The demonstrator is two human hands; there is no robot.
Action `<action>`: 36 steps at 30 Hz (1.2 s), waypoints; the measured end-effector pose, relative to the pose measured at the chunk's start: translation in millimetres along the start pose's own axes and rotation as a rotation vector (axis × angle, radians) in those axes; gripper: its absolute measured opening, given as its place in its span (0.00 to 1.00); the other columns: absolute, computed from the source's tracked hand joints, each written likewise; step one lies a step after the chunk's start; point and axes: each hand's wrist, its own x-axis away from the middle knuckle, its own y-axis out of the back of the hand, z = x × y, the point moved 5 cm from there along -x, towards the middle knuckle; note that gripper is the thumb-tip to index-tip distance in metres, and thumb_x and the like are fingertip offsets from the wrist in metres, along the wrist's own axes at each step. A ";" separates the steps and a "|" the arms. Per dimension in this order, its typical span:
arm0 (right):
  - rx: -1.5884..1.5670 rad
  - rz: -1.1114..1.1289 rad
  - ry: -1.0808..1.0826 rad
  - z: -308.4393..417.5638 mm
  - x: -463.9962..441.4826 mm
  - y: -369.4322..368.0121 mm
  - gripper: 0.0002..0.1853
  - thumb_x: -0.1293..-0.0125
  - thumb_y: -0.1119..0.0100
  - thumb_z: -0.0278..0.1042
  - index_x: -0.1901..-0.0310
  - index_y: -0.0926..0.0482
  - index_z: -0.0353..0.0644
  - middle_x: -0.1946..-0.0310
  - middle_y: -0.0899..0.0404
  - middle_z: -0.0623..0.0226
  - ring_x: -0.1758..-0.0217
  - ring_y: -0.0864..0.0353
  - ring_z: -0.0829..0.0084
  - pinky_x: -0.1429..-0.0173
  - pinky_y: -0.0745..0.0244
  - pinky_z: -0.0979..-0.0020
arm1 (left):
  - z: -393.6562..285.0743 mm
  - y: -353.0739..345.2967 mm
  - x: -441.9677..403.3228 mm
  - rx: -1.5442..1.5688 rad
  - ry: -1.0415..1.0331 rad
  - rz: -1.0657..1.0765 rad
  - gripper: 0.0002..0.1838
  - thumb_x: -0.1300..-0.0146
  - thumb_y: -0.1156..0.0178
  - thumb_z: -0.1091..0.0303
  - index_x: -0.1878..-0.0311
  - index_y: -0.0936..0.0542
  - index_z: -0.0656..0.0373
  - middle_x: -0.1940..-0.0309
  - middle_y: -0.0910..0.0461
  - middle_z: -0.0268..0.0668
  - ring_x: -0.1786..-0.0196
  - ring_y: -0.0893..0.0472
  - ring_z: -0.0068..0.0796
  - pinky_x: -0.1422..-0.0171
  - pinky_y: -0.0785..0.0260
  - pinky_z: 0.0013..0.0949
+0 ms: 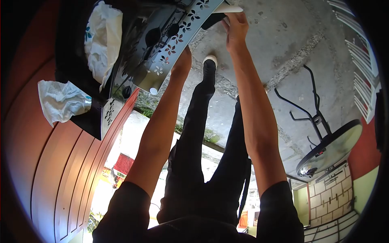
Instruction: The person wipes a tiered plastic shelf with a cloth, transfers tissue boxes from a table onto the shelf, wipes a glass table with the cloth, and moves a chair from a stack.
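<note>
A grey metal panel with flower-shaped cut-outs spans the upper middle, part of a glossy black unit. My left hand is at the panel's lower edge, its fingers hidden behind it. To the right, my right hand has its fingers closed at a pale, flat-edged piece by the panel's top end, with a dark part beneath it. Two crumpled white papers or cloths lie on the black unit, one at the top left, the other lower at its corner.
A round glass-topped table with black bent legs appears on the right. White slatted bars stand at the upper right. Reddish wooden panelling fills the left. My legs stand on the grey concrete floor.
</note>
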 end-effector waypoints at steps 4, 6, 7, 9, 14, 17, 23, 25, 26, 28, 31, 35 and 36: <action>0.082 -0.039 0.027 -5.8 -8.6 -21.2 0.18 0.40 0.26 0.32 0.50 0.21 0.43 0.55 0.19 0.71 0.49 0.19 0.73 0.43 0.18 0.63 | 1.5 0.8 2.8 -0.002 -0.082 -0.113 0.13 0.34 0.40 0.70 0.47 0.21 0.60 0.53 0.18 0.50 0.53 0.18 0.54 0.51 0.27 0.52; 0.095 -0.079 0.114 -18.0 -20.2 -27.7 0.16 0.38 0.29 0.35 0.50 0.20 0.40 0.56 0.16 0.66 0.53 0.16 0.70 0.49 0.18 0.64 | 3.9 -3.5 4.3 -0.015 -0.028 -0.074 0.13 0.33 0.40 0.70 0.47 0.20 0.60 0.52 0.18 0.50 0.52 0.19 0.54 0.50 0.27 0.52; 0.165 -0.114 0.180 -35.2 -35.5 -26.9 0.15 0.37 0.30 0.33 0.50 0.19 0.39 0.56 0.15 0.65 0.54 0.16 0.70 0.48 0.19 0.65 | 5.0 -4.9 2.3 0.009 0.021 -0.008 0.13 0.31 0.43 0.69 0.46 0.21 0.62 0.52 0.18 0.53 0.51 0.19 0.56 0.48 0.27 0.52; 0.160 -0.134 0.189 -42.0 -40.1 -27.3 0.14 0.37 0.31 0.32 0.52 0.17 0.36 0.59 0.15 0.64 0.56 0.17 0.71 0.47 0.23 0.69 | 5.2 -6.5 -0.6 0.057 0.118 0.125 0.16 0.25 0.47 0.65 0.43 0.23 0.66 0.51 0.18 0.59 0.49 0.19 0.61 0.43 0.27 0.53; 0.342 -0.325 0.147 -48.8 -47.5 -29.9 0.17 0.39 0.30 0.38 0.53 0.18 0.35 0.62 0.14 0.62 0.60 0.16 0.69 0.52 0.21 0.66 | 1.9 -1.7 -2.5 0.071 0.072 0.055 0.16 0.25 0.47 0.65 0.42 0.23 0.65 0.49 0.18 0.59 0.49 0.19 0.62 0.46 0.27 0.54; 0.531 -0.295 0.092 -60.1 -60.3 -32.9 0.17 0.35 0.36 0.39 0.51 0.18 0.34 0.61 0.13 0.60 0.61 0.15 0.65 0.53 0.20 0.64 | 2.9 -5.6 -2.1 0.056 0.103 0.082 0.16 0.25 0.47 0.65 0.42 0.23 0.65 0.49 0.18 0.59 0.49 0.19 0.63 0.47 0.26 0.54; 0.047 -0.073 0.255 -90.0 -56.5 -59.6 0.19 0.25 0.46 0.43 0.43 0.21 0.38 0.56 0.13 0.60 0.57 0.14 0.63 0.51 0.19 0.61 | -2.3 0.4 -8.2 0.026 0.070 0.072 0.15 0.25 0.46 0.65 0.45 0.22 0.67 0.53 0.18 0.58 0.53 0.18 0.62 0.52 0.26 0.54; 0.338 -0.045 0.190 -103.5 -59.0 -62.2 0.22 0.25 0.43 0.48 0.36 0.23 0.47 0.50 0.14 0.55 0.45 0.16 0.63 0.43 0.21 0.60 | -0.9 -3.2 -10.0 0.033 0.095 0.111 0.15 0.25 0.46 0.65 0.45 0.23 0.67 0.55 0.18 0.58 0.55 0.18 0.61 0.53 0.27 0.53; 0.363 -0.061 0.191 -107.9 -61.3 -61.8 0.21 0.28 0.41 0.46 0.38 0.23 0.46 0.51 0.15 0.56 0.47 0.16 0.63 0.44 0.21 0.60 | -0.2 -4.2 -9.1 0.041 0.112 0.128 0.15 0.26 0.45 0.65 0.45 0.23 0.67 0.55 0.18 0.58 0.55 0.18 0.61 0.54 0.27 0.53; 0.415 -0.091 0.194 -93.1 -49.5 -71.4 0.19 0.33 0.36 0.42 0.44 0.22 0.44 0.52 0.17 0.58 0.49 0.15 0.62 0.47 0.20 0.61 | 1.2 -6.2 -8.6 0.064 0.148 0.190 0.15 0.26 0.45 0.65 0.45 0.23 0.68 0.55 0.18 0.57 0.56 0.18 0.60 0.53 0.27 0.53; 0.479 -0.106 0.173 -57.1 -26.8 -87.1 0.18 0.40 0.31 0.37 0.50 0.22 0.41 0.55 0.18 0.58 0.51 0.14 0.60 0.51 0.19 0.59 | 0.0 0.1 -11.4 0.108 0.142 0.201 0.16 0.27 0.44 0.64 0.45 0.22 0.68 0.54 0.18 0.57 0.54 0.18 0.59 0.50 0.28 0.52; 0.592 -0.062 0.148 -4.3 -0.8 -90.9 0.20 0.42 0.31 0.40 0.51 0.23 0.41 0.58 0.17 0.55 0.50 0.14 0.51 0.51 0.20 0.52 | -2.6 7.4 -11.2 0.129 0.061 0.041 0.17 0.27 0.42 0.63 0.45 0.21 0.68 0.51 0.18 0.58 0.48 0.20 0.59 0.44 0.30 0.51; 0.687 -0.128 0.252 2.6 4.0 -90.3 0.21 0.43 0.30 0.41 0.50 0.23 0.42 0.59 0.17 0.55 0.50 0.15 0.50 0.50 0.20 0.52 | -1.6 7.2 -13.1 0.150 0.065 0.035 0.18 0.27 0.42 0.62 0.45 0.20 0.68 0.50 0.18 0.59 0.47 0.20 0.59 0.43 0.30 0.51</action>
